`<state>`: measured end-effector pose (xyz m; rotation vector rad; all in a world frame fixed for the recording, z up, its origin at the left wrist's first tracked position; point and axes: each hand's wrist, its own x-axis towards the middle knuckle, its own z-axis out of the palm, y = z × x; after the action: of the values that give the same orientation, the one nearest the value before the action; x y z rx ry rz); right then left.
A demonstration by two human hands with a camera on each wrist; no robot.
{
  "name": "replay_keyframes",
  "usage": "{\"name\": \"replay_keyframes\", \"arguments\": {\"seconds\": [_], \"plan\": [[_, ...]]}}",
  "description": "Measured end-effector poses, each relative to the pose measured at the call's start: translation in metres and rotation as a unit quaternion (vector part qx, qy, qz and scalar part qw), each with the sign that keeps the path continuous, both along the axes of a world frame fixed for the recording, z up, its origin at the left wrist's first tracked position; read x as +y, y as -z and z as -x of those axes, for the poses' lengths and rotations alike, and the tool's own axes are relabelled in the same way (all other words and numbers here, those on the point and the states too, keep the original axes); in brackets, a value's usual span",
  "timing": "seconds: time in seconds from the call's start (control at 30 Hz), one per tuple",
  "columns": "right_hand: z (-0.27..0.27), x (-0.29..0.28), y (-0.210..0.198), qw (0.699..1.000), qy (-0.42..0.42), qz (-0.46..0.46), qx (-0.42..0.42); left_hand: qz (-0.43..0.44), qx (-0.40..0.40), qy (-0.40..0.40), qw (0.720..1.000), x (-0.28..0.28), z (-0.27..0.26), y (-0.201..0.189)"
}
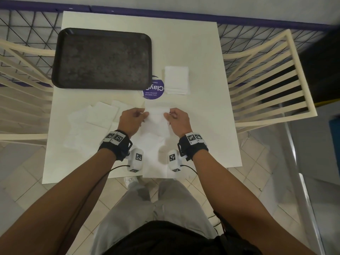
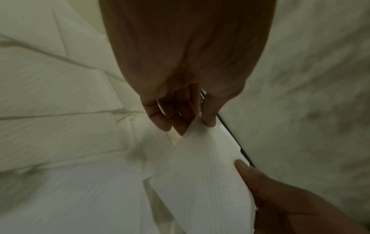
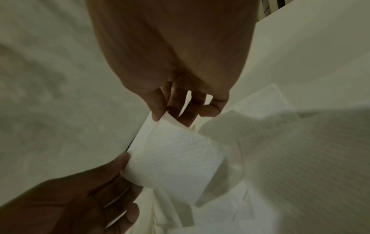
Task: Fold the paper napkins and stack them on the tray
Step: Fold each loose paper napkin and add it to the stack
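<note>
A white paper napkin [image 1: 157, 119] is held above the table between both hands. My left hand [image 1: 132, 119] pinches its left edge and my right hand [image 1: 177, 117] pinches its right edge. In the left wrist view the left hand [image 2: 192, 121] grips one upper corner of the napkin [image 2: 202, 178]; the right wrist view shows the right hand [image 3: 170, 117] pinching the other corner of the napkin [image 3: 174, 159]. A folded napkin stack [image 1: 177, 80] lies right of the black tray [image 1: 103, 57], which holds nothing. Several unfolded napkins [image 1: 95, 118] lie spread at the left.
The white table [image 1: 211, 107] has a purple round sticker [image 1: 153, 90] between the tray and the folded stack. Cream slatted chairs [image 1: 266, 80] stand on both sides. A wire fence runs behind the table.
</note>
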<state>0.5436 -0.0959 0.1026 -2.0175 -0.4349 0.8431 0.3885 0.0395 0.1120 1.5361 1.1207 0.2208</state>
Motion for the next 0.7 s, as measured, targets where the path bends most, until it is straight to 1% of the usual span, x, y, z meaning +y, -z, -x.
{"name": "replay_keyframes", "arguments": {"seconds": [0.1, 0.3, 0.4, 0.53, 0.7], "plan": [[-0.003, 0.003, -0.003, 1.000, 0.008, -0.012, 0.003, 0.009, -0.007, 0.000, 1.000, 0.001, -0.001, -0.003], [-0.004, 0.006, -0.009, 1.000, 0.000, -0.020, 0.000, 0.069, -0.065, -0.020, 0.995, -0.002, 0.000, -0.013], [-0.004, 0.006, -0.011, 0.999, -0.004, -0.027, 0.034, 0.071, -0.068, -0.034, 0.995, -0.001, 0.001, -0.014], [-0.004, 0.004, -0.019, 0.995, -0.010, -0.053, 0.084, 0.092, -0.091, -0.061, 0.990, -0.001, 0.002, -0.016], [-0.002, 0.006, -0.017, 0.990, 0.001, -0.081, 0.119, 0.125, -0.124, -0.071, 0.982, 0.000, 0.005, -0.013]]}}
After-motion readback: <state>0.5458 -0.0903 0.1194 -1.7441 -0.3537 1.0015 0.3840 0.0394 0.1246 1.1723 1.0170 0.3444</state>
